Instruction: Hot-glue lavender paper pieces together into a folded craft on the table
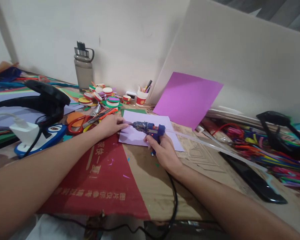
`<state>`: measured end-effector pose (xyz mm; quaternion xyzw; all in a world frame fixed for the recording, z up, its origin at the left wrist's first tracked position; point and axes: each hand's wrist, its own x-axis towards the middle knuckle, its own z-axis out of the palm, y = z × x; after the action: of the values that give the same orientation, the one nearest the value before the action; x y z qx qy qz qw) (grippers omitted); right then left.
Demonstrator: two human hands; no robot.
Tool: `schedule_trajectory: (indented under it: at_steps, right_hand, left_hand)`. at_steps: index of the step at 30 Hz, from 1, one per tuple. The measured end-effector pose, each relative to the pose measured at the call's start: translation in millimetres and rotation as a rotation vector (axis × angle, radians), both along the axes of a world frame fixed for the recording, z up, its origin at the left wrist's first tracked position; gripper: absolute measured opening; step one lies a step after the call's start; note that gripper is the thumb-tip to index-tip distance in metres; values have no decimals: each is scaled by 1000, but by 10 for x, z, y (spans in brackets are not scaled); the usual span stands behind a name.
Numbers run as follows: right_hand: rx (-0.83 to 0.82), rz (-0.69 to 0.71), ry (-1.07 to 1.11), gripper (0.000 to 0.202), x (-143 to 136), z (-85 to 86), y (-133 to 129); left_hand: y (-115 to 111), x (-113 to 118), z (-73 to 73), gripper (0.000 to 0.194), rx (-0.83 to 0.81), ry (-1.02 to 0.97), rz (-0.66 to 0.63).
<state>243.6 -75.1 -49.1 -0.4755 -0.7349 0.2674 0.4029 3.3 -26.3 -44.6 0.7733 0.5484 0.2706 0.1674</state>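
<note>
My right hand (164, 151) is wrapped around the handle of a blue hot glue gun (148, 127). A long clear glue stick (212, 145) sticks out of the gun's back, slanting down to the right. The nozzle points left, level with the fingertips of my left hand (112, 126). That hand's thumb and fingers are drawn together at the left edge of a lilac paper sheet (135, 140); whatever they pinch is hidden or too small to name. The lilac sheet lies flat beneath the glue gun, on brown cardboard (150, 180).
Scissors (77, 125) and several paper rolls (107, 91) lie left, near a grey water bottle (83, 70). A blue power strip (43, 140) sits farther left. Behind leans a purple sheet (190, 96). A black phone (252, 180) and colourful pipe cleaners (260, 150) are right. A black cord (175, 200) trails over the front edge.
</note>
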Motion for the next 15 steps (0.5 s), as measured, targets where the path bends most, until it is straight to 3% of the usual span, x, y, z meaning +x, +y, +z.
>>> schedule_trajectory:
  at_steps: [8,15]
  right_hand:
    - [81,160,-142,30,-71,29,-47]
    - [110,124,-297,27,-100,0,-24]
  left_hand:
    - [-4,29,41,42,-27,8,15]
    - [17,28,4,42,49,22,31]
